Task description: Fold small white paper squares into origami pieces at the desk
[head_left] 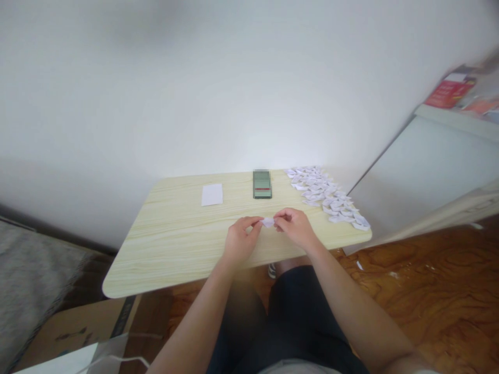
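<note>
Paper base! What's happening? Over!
Left fingers, right fingers: pinching small white paper. Folded papers off right, not in the way. White square beyond, left.

Pinched paper (267, 222), paper square (212, 195) and folded paper pieces (313, 188): white. Tabletop (167, 239): pale yellow, streaked wood-grain pattern. Floor (448, 291): reddish brown, darker swirled grain.

Your left hand (242, 239) and right hand (298, 226) make two, with one paper piece (267, 222) between their fingers. Beyond the fingers you have one white paper square (212, 195), one pixelated device (262, 184) and, rightward, folded papers (317, 188) too crowded to count.
</note>
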A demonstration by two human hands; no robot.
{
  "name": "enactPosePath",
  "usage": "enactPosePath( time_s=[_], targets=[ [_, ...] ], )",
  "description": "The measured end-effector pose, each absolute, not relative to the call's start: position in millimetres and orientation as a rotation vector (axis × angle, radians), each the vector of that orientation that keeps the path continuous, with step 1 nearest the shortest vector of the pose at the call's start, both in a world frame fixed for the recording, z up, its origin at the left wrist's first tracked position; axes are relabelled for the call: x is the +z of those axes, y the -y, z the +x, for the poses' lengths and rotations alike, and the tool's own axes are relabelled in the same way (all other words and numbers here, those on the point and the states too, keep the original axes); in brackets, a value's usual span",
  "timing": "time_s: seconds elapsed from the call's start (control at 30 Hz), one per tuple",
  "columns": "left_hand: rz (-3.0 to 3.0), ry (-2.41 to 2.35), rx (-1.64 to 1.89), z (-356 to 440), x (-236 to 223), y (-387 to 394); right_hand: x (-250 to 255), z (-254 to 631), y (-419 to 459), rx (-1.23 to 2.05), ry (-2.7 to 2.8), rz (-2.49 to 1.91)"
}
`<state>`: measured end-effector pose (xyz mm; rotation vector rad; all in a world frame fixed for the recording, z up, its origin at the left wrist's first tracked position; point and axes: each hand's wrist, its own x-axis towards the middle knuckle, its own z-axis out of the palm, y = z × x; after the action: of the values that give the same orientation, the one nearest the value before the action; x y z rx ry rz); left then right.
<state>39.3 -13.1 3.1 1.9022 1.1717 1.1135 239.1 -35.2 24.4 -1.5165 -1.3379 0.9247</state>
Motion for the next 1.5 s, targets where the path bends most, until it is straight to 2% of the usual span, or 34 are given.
enactPosePath(
  time_s=[0.23, 0.43, 0.57, 0.73, 0.97, 1.13, 1.5],
  targets=[
    [2.168, -1.168, 0.959, 38, -5, 30, 19, 249, 49, 0.829, 1.468, -1.690],
    [2.294, -1.226, 0.989, 13, -3, 9, 22, 312, 39, 0.695, 1.401, -1.904],
    [2.291, -1.480, 1.047, -17, 1, -29, 28, 371, 30, 0.480, 1.291, -2.104],
    [2.281, -1.905, 0.898, -50, 1, -79, 31, 407, 18, 0.391, 1.335, -2.227],
    [2.232, -2.098, 0.602, -66, -11, -105, 33, 426, 1, 0.352, 1.287, -2.280],
    [2.248, -2.103, 0.678, -64, -13, -101, 35, 438, -3, 0.291, 1.173, -2.305],
    [2.177, -2.051, 0.762, -61, -2, -96, 27, 428, -5, 0.380, 1.183, -2.177]
  ],
)
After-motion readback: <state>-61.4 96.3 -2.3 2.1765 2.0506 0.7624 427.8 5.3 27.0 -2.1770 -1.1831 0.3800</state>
